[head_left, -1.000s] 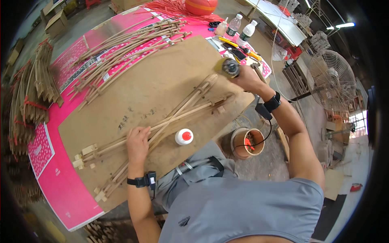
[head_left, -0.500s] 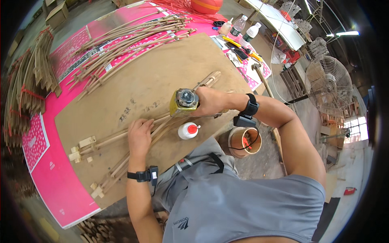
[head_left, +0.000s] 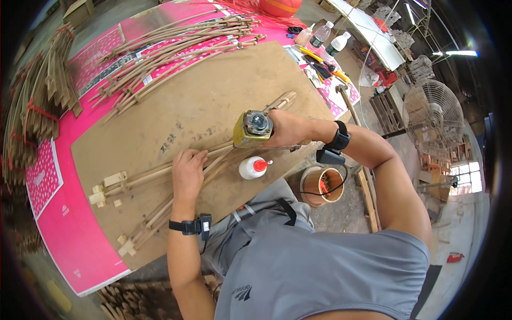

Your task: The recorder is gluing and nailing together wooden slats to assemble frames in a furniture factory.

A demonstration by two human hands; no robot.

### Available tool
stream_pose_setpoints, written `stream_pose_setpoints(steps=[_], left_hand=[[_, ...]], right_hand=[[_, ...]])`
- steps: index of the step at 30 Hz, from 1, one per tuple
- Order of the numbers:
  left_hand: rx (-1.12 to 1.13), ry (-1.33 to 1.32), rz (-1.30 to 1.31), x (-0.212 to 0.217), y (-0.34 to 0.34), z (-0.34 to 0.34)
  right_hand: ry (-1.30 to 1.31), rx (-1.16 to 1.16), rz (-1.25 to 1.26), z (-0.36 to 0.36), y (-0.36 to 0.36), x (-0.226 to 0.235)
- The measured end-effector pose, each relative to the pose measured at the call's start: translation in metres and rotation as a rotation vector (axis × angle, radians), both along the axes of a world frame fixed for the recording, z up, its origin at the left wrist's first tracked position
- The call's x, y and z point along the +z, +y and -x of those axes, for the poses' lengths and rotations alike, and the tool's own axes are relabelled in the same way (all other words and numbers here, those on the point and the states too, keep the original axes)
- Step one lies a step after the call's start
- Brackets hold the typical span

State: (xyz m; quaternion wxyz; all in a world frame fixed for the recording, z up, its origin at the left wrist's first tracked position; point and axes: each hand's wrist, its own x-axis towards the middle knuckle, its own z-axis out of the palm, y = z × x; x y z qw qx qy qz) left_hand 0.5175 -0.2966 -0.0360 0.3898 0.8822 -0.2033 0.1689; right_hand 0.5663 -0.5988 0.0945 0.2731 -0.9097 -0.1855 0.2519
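The person's right hand (head_left: 288, 128) grips a yellow, boxy power tool with a dark round cap (head_left: 248, 130), its fingers wrapped around the far side and mostly hidden. The tool stands over long, slim, light-brown wooden sticks (head_left: 152, 177) that cross on a flat brown board (head_left: 250, 80) – it covers the crossing, so whether it touches the wood I cannot tell. The sticks run slantwise from the left end of the pink-covered desk (head_left: 85, 256) toward its right edge.

The left hand (head_left: 189, 165) lies over the sticks just left of the tool, fingers bent and close together; I cannot tell whether they pinch the wood or only press on it. Small pale wooden blocks (head_left: 114, 179) sit at the sticks' left ends.

A squat white plastic bottle with a red cap (head_left: 250, 169) stands near the desk's near edge, between the 2 hands and the lap. More thin brown knobbed sticks (head_left: 224, 28) lie in a loose heap along the far edge. A wooden-handled hammer (head_left: 350, 106) lies by the right edge, and 2 clear plastic bottles (head_left: 321, 35) stand near the far right corner – close to a round red-orange ball (head_left: 280, 6).
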Motion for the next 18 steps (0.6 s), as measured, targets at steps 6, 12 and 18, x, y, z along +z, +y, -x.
stream_pose_setpoints(steps=[6, 12, 18], left_hand=[[-0.014, 0.009, -0.001, 0.0003, -0.0018, 0.0001], [0.02, 0.036, -0.011, 0.0013, -0.0013, 0.0008], [0.014, 0.006, -0.008, -0.0009, -0.0018, -0.0001]], right_hand=[[0.009, 0.014, 0.051, -0.0009, -0.0011, -0.0006], [0.02, 0.032, 0.192, -0.0031, 0.0052, 0.0014], [-0.027, 0.032, 0.028, 0.0032, -0.0019, -0.0006]])
